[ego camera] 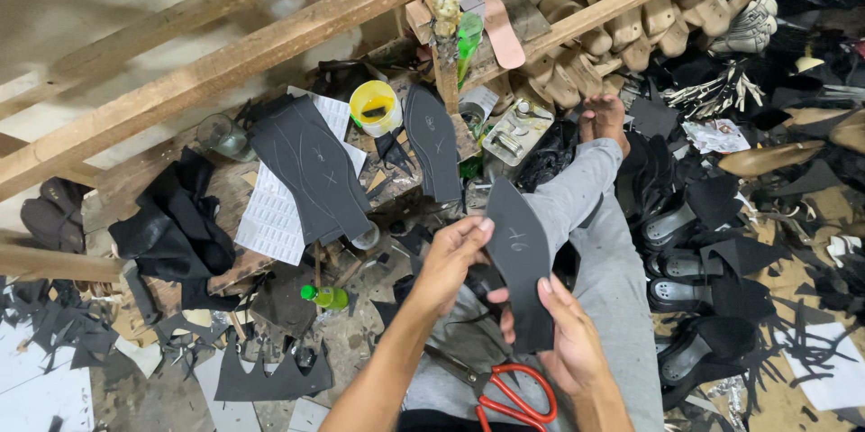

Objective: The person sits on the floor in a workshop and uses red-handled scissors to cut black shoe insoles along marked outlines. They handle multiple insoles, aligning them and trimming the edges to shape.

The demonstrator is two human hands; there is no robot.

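Sole-shaped black cutout [518, 256] stands upright over the person's lap, above the red-handled scissors [515, 396]; left hand [450, 261] pinches its upper edge, right hand [568, 342] clasps its lower end. Seemingly being inspected; trimming would need a hand freed.

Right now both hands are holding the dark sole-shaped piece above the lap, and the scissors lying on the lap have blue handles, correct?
Not quite. The head view shows the left hand and right hand holding the dark sole-shaped piece above the lap, but the scissors on the lap have red handles, not blue.
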